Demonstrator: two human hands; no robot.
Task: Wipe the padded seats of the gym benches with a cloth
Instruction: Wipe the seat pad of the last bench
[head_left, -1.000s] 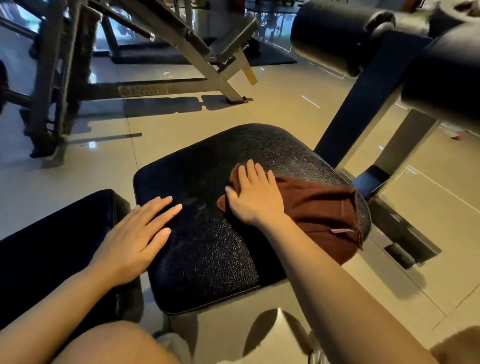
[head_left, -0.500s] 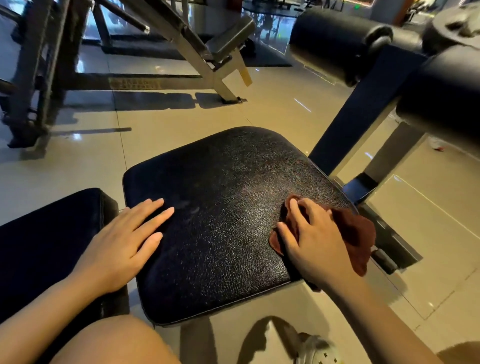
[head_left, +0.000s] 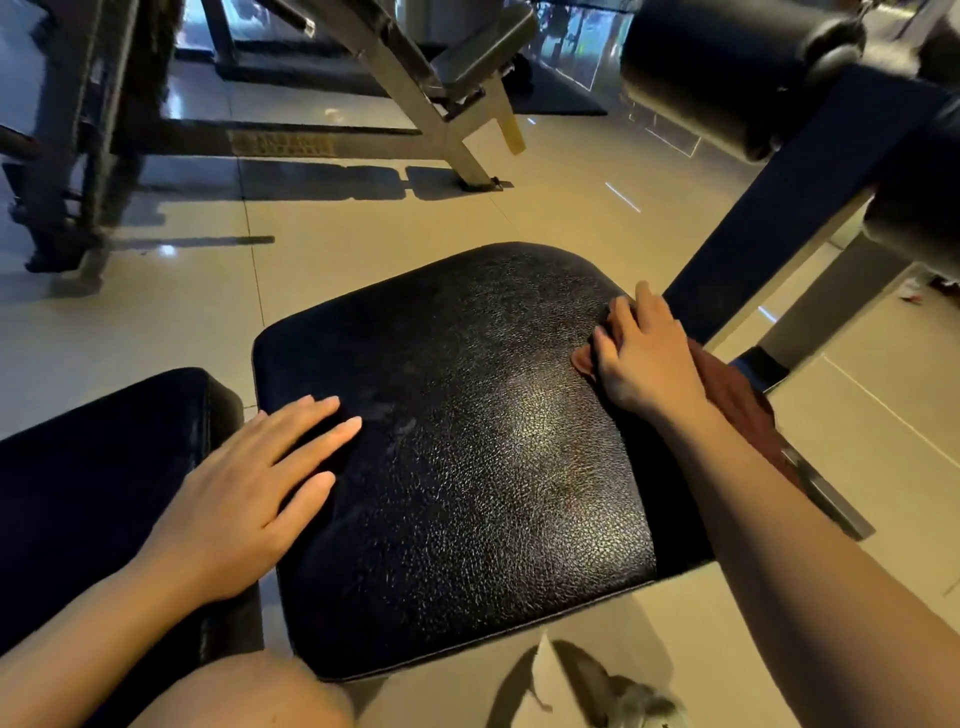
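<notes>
While the right hand (head_left: 647, 356) presses the dark red cloth (head_left: 737, 395) down on the far right edge of the black padded seat (head_left: 457, 457), its fingers lie spread and only slightly bent over the bunched fabric, pushing rather than pinching, so it reads as a flat pressing hand. Most of the cloth is hidden beneath the palm; a small fold shows at the fingertips and the rest trails off the right side of the seat behind the wrist. The left hand (head_left: 249, 488) rests open with straight fingers on the near left corner of the same seat, its heel bridging the gap toward the neighbouring pad (head_left: 98, 467), and seems to steady the person. To wipe well from here, I would judge it best to keep the palm flat and the pressure even, draw the cloth in overlapping passes across the grained surface toward the left hand, and gather the trailing part so it does not drag on the metal frame (head_left: 826, 499) beneath the right edge. Both forearms reach in from the near side, the right one stretched long across the near right corner. Farther off, padded rollers (head_left: 727, 67) hang at the upper right, another bench frame (head_left: 415, 88) stands on the glossy tiled floor (head_left: 363, 234), and a knee (head_left: 249, 691) shows at the near edge.
</notes>
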